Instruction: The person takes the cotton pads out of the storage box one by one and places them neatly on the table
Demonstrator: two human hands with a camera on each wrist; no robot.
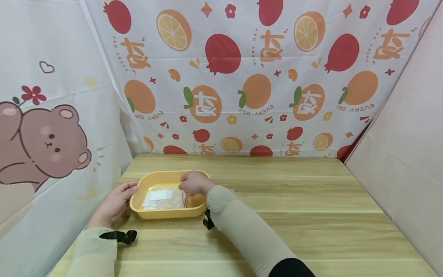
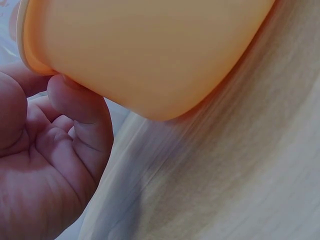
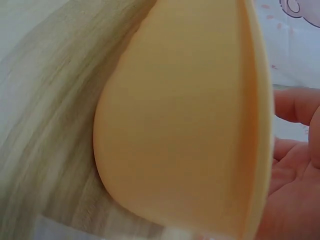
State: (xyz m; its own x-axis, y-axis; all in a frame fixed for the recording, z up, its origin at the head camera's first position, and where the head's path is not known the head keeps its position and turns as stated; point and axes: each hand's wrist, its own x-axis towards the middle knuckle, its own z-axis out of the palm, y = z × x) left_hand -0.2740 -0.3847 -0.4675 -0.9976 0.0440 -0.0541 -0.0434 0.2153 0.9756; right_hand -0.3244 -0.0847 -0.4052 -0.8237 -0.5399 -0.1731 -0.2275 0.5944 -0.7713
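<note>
A yellow plastic basin (image 1: 169,214) stands on the wooden table, toward the left. My left hand (image 1: 115,202) grips its left end; in the left wrist view, the left hand's curled fingers (image 2: 82,107) meet the basin (image 2: 150,55) under its rim. Inside lies clear plastic packaging (image 1: 174,200) with a white label (image 1: 160,194) and a red line along its right edge. My right hand (image 1: 196,182) reaches over the right side of the basin, fingers bent just above that edge. Whether they pinch the packaging is hidden. The right wrist view shows part of the right hand (image 3: 295,175) behind the basin wall (image 3: 175,110).
A clear scrap (image 1: 232,191) shows on the table behind the right sleeve. Printed cloth (image 1: 221,104) hangs along the back edge, with a bear-print cloth (image 1: 52,142) on the left and a pale cloth wall (image 1: 401,154) on the right. Wooden tabletop (image 1: 311,200) extends to the right.
</note>
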